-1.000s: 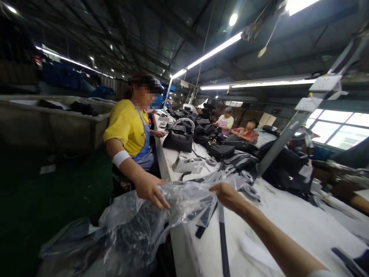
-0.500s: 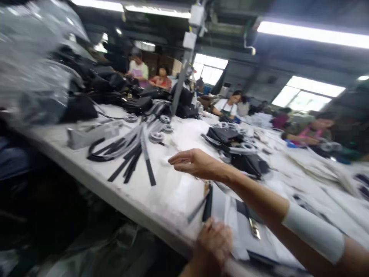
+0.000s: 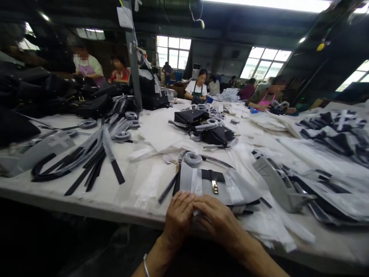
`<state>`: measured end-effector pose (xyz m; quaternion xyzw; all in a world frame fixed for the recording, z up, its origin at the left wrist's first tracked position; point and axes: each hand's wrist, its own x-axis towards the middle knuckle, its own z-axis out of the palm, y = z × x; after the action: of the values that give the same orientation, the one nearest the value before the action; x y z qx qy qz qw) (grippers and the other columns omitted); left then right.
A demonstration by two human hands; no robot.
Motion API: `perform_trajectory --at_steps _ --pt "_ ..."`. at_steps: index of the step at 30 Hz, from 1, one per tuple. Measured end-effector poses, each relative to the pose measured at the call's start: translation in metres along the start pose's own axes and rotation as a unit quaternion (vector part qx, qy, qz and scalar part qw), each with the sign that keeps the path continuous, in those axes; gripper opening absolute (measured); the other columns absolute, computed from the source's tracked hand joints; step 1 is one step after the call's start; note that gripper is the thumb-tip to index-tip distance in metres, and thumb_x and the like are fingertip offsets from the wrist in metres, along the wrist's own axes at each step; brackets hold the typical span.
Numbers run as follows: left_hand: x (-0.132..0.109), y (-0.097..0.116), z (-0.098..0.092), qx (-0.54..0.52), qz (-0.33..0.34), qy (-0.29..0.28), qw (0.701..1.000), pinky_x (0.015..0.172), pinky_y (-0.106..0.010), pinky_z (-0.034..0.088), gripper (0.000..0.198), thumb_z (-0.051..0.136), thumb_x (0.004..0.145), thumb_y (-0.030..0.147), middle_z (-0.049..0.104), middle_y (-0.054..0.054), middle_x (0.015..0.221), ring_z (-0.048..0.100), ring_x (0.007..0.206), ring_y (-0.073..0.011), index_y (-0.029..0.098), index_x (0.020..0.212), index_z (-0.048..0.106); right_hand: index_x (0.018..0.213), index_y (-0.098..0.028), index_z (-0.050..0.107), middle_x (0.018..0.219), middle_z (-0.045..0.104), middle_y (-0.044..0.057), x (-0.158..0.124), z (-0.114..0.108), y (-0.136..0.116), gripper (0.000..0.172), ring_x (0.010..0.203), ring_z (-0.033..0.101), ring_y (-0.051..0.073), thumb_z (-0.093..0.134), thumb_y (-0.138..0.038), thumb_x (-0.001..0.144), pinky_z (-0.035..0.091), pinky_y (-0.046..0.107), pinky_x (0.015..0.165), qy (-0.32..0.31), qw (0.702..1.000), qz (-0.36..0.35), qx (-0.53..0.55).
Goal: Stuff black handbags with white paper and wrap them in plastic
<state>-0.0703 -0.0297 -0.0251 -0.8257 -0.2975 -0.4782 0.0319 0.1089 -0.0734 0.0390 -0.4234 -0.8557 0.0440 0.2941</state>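
Note:
My left hand (image 3: 178, 219) and my right hand (image 3: 219, 221) rest side by side on the near edge of a black handbag (image 3: 215, 184) wrapped in white paper, with a gold clasp showing. The fingers of both hands lie curled over the wrapped edge, pressing on it. The bag lies flat on the white table (image 3: 138, 173) right in front of me. A thin black strap (image 3: 167, 189) pokes out at the bag's left side.
Black straps in clear sleeves (image 3: 95, 154) fan out at the left beside rolls of tape (image 3: 122, 135). Dark bags (image 3: 207, 129) sit mid-table, a grey tool (image 3: 276, 184) at the right, wrapped pieces (image 3: 331, 134) beyond. Several seated workers (image 3: 197, 88) line the far side.
My view swung right from the co-worker with the plastic bag to the table. My right hand drew back from reaching out and joined the left on the wrapped handbag.

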Motion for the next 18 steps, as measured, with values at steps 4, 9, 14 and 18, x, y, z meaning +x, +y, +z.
perform_trajectory --at_steps 4,9,14,18 --pt "0.001 -0.004 -0.013 -0.043 -0.005 -0.097 0.994 0.109 -0.045 0.047 0.045 0.038 0.092 0.005 0.067 -0.009 0.126 0.061 0.121 -0.0208 0.018 0.133 0.053 0.103 -0.022 0.064 0.102 0.074 0.006 0.000 0.016 0.003 0.021 0.097 0.071 0.019 0.053 -0.007 0.093 0.056 0.038 0.099 0.133 0.990 -0.033 0.028" --pt "0.002 -0.008 -0.025 -0.109 -0.078 -0.132 0.982 0.109 -0.043 0.047 0.046 0.042 0.091 0.005 0.066 -0.008 0.128 0.059 0.123 -0.0197 0.021 0.133 0.051 0.106 -0.021 0.063 0.104 0.075 0.007 -0.011 0.019 0.008 0.026 0.104 0.070 0.020 0.050 -0.003 0.092 0.055 0.041 0.101 0.145 0.987 -0.063 0.022" --pt "0.014 -0.006 -0.031 -0.161 -0.127 -0.168 0.964 0.109 -0.042 0.047 0.028 0.045 0.098 0.016 0.071 -0.003 0.121 0.061 0.122 -0.0204 0.026 0.114 0.066 0.107 -0.022 0.063 0.105 0.076 0.007 -0.013 0.021 0.008 0.028 0.108 0.069 0.021 0.049 -0.003 0.091 0.051 0.043 0.105 0.132 0.988 -0.074 0.016" --pt "0.020 -0.004 -0.025 -0.169 -0.162 -0.124 0.964 0.100 -0.039 0.053 0.021 0.050 0.100 0.027 0.076 -0.001 0.104 0.069 0.107 -0.0203 0.026 0.104 0.070 0.109 -0.022 0.062 0.107 0.075 0.007 -0.013 0.022 0.010 0.031 0.108 0.069 0.020 0.046 -0.002 0.090 0.051 0.042 0.105 0.128 0.989 -0.075 0.008"
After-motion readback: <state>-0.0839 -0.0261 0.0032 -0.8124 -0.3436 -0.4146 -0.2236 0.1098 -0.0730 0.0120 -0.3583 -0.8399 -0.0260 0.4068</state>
